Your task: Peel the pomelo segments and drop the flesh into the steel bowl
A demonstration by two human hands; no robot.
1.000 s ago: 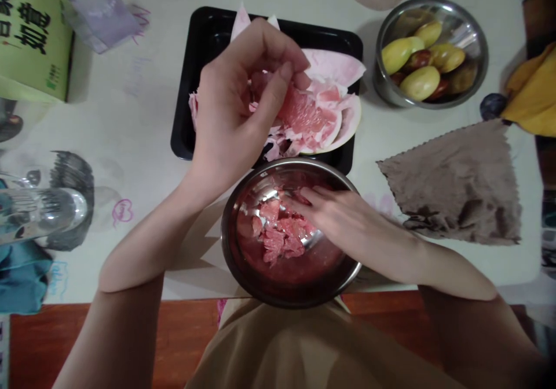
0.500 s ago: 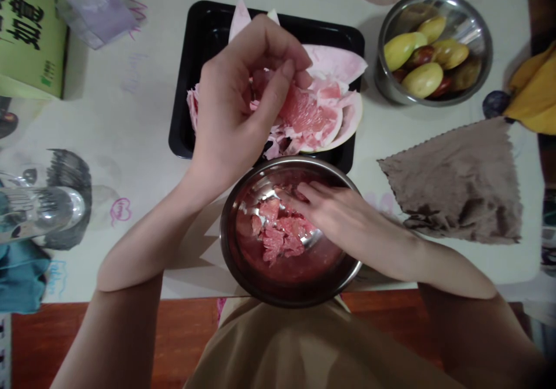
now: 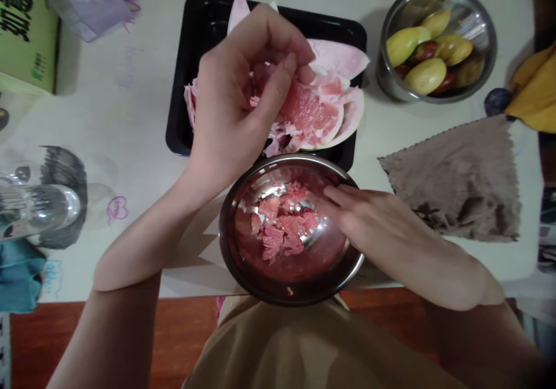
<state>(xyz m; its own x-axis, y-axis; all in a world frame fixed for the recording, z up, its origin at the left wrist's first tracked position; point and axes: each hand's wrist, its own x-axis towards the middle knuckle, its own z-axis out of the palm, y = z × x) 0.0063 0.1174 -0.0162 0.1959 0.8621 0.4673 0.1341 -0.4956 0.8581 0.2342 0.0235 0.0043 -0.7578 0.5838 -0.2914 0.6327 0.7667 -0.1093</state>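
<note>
My left hand [image 3: 249, 96] is raised over a black tray [image 3: 191, 15], thumb and fingers curled into a pinch; whatever they hold is hidden. Under it in the tray lie thick pale-pink pomelo peels [image 3: 336, 59], scraps of membrane and a chunk of pink pomelo flesh [image 3: 308, 111]. Nearer to me, a steel bowl [image 3: 291, 287] sits at the table edge with loose pomelo pulp [image 3: 278, 241] inside. My right hand [image 3: 365, 221] reaches over the bowl's right rim with fingers stretched out, nothing visible in them, apart from the pulp.
A steel pot [image 3: 393, 88] of yellow-green and reddish fruit stands back right, with a brown cloth [image 3: 460, 180] before it. A dark round fruit [image 3: 495, 102] lies beside something yellow [image 3: 536, 96]. On the left are a glass [image 3: 47, 206], a teal cloth [image 3: 19, 276] and a green box [image 3: 28, 36].
My right hand has drawn up and rightward, away from the pulp toward the bowl's rim, uncovering pulp at the bowl's far side. My left hand keeps its pinch over the tray.
</note>
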